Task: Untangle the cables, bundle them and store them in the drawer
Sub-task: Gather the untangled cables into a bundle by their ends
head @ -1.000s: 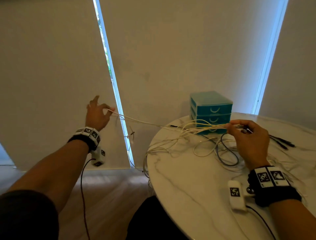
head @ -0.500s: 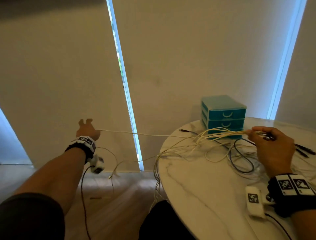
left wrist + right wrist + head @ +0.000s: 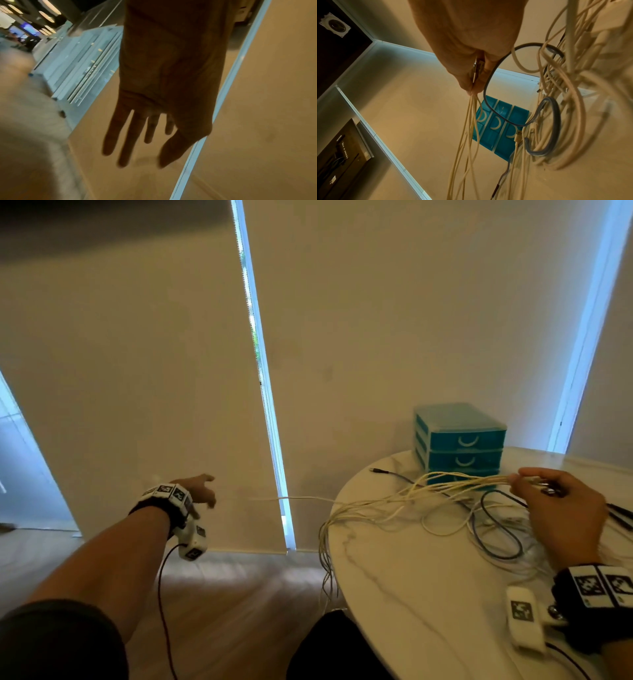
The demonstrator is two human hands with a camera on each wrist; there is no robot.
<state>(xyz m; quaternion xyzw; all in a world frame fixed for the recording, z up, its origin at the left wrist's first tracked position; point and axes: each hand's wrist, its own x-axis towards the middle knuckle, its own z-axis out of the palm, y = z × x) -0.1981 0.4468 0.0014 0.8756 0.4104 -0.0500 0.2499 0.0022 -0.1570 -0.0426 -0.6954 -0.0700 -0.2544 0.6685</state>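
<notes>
My right hand (image 3: pixel 524 484) is raised over the table and pinches the ends of several white cables (image 3: pixel 455 484); in the right wrist view thumb and finger (image 3: pixel 472 89) squeeze the plugs while the strands (image 3: pixel 467 128) fan away. They run left and hang over the table's edge (image 3: pixel 325 559). One white strand (image 3: pixel 301 498) stretches out past the edge toward my left hand (image 3: pixel 202 491), which is held far off to the left. That hand (image 3: pixel 135 135) shows straight, spread fingers and holds nothing. A teal three-drawer unit (image 3: pixel 459 440) stands at the back of the table, all drawers closed.
The round white marble table (image 3: pixel 411 594) carries a loose heap with a grey-blue cable (image 3: pixel 496 542) looped through it. Black leads (image 3: pixel 620 513) lie at the right edge. A dark-tipped cable (image 3: pixel 380 470) lies left of the drawers. Roller blinds and wooden floor fill the left.
My left hand pulled one white strand out to the left, then let it go; its fingers are now spread and bare. The right hand kept its pinch on the cable ends.
</notes>
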